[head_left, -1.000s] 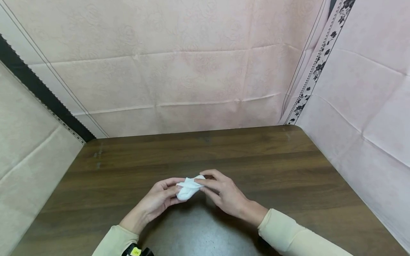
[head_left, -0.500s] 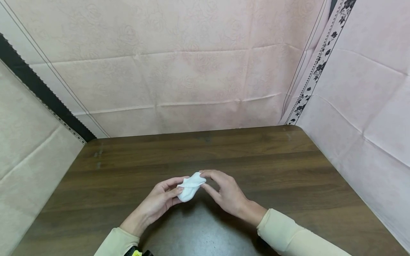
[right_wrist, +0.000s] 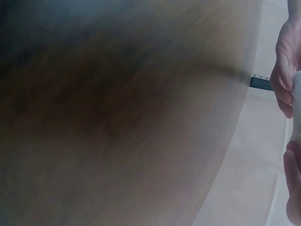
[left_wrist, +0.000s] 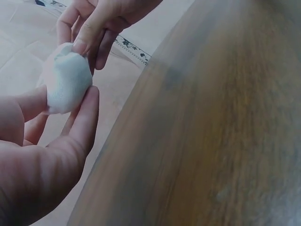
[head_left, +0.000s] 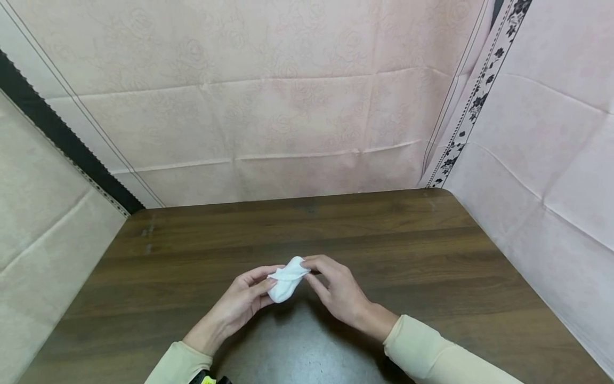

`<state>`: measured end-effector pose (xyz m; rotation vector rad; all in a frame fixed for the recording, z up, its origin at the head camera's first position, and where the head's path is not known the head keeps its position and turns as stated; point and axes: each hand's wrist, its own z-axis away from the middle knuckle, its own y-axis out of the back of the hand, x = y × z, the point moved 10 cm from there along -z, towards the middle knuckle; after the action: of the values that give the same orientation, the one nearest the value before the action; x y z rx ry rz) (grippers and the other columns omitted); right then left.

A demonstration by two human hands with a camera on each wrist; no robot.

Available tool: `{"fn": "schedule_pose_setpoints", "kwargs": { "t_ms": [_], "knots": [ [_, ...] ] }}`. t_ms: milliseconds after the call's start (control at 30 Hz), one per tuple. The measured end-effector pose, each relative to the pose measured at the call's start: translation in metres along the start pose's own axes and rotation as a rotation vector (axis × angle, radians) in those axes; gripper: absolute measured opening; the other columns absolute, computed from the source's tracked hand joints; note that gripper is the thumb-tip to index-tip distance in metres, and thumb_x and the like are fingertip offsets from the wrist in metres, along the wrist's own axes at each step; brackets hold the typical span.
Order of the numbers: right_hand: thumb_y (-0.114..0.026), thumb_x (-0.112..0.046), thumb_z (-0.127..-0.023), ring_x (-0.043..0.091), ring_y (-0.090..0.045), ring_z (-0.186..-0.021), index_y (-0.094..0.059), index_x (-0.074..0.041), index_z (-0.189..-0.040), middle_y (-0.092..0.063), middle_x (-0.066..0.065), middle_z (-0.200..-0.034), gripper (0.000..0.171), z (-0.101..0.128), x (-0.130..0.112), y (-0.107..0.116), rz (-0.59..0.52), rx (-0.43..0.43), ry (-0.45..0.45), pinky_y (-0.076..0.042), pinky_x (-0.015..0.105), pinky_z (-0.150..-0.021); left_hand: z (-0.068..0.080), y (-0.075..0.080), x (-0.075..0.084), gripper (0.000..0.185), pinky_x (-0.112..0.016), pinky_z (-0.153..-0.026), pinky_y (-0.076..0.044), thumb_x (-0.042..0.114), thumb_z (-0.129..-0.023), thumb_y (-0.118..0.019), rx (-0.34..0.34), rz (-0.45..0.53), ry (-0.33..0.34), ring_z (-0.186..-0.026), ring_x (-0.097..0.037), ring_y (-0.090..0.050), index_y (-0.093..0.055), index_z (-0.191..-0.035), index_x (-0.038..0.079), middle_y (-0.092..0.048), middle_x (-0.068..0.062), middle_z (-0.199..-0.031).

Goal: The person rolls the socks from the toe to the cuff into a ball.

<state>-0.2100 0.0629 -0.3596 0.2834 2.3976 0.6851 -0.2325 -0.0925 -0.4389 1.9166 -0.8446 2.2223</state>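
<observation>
A small bundle of folded white cloth [head_left: 285,286] is held above the table between both hands, a crease running across its middle. At its left end, my left hand [head_left: 235,304] grips it between thumb and fingers. My right hand [head_left: 344,294] pinches the bundle's right end with thumb and fingertips. In the left wrist view, the rounded end of the cloth [left_wrist: 70,87] faces the camera, and the fingers partly cover it. Only a sliver of the bundle [right_wrist: 297,108] shows at the right edge of the right wrist view.
Below the hands is a dark brown wooden table [head_left: 307,229] with rounded far corners. Pale patterned cloth [head_left: 288,117] hangs behind it and along both sides. A black device with a yellow label [head_left: 207,380] sits at the left wrist.
The bundle has turned slightly and shifted a little right. The right hand's fingers, earlier spread across the top of the cloth, now pinch its right end. The left hand keeps its grip.
</observation>
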Motion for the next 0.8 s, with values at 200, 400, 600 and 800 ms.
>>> {"fn": "schedule_pose_setpoints", "kwargs": {
  "t_ms": [200, 400, 600, 800],
  "knots": [
    [-0.067, 0.006, -0.093, 0.017, -0.064, -0.111, -0.065, -0.004, -0.115, -0.067, 0.006, -0.12, 0.025, 0.0, 0.001, 0.002, 0.001, 0.011, -0.007, -0.053, 0.027, -0.089, 0.0, -0.011, -0.006, 0.029, -0.039, -0.092, -0.053, 0.009, -0.105, -0.054, -0.078, 0.075, 0.064, -0.107, -0.025, -0.065, -0.055, -0.134, 0.011, -0.055, -0.016, -0.127],
    [-0.065, 0.007, -0.094, 0.019, -0.065, -0.112, -0.065, -0.005, -0.116, -0.068, 0.006, -0.12, 0.025, 0.0, 0.004, 0.005, -0.001, 0.03, -0.026, -0.054, 0.03, -0.089, 0.001, -0.022, -0.006, 0.028, -0.048, -0.094, -0.051, 0.011, -0.106, -0.05, -0.139, 0.131, 0.08, -0.105, -0.036, -0.068, -0.049, -0.135, 0.015, -0.057, -0.022, -0.125],
    [-0.062, 0.007, -0.096, 0.016, -0.065, -0.11, -0.065, -0.008, -0.116, -0.069, 0.004, -0.117, 0.026, -0.001, 0.007, 0.006, -0.001, 0.032, -0.064, -0.055, 0.031, -0.087, -0.001, -0.022, -0.004, 0.029, -0.045, -0.091, -0.054, 0.007, -0.105, -0.052, -0.114, 0.082, 0.046, -0.101, -0.035, -0.068, -0.049, -0.132, 0.014, -0.062, -0.02, -0.115],
    [-0.06, 0.005, -0.098, 0.013, -0.063, -0.104, -0.064, -0.01, -0.116, -0.066, 0.001, -0.113, 0.024, -0.003, 0.01, 0.007, 0.009, 0.033, -0.116, -0.055, 0.031, -0.083, -0.003, -0.023, -0.003, 0.032, -0.043, -0.09, -0.054, 0.007, -0.104, -0.055, -0.099, 0.042, 0.031, -0.1, -0.036, -0.067, -0.045, -0.134, 0.013, -0.059, -0.018, -0.12]
  ]
}}
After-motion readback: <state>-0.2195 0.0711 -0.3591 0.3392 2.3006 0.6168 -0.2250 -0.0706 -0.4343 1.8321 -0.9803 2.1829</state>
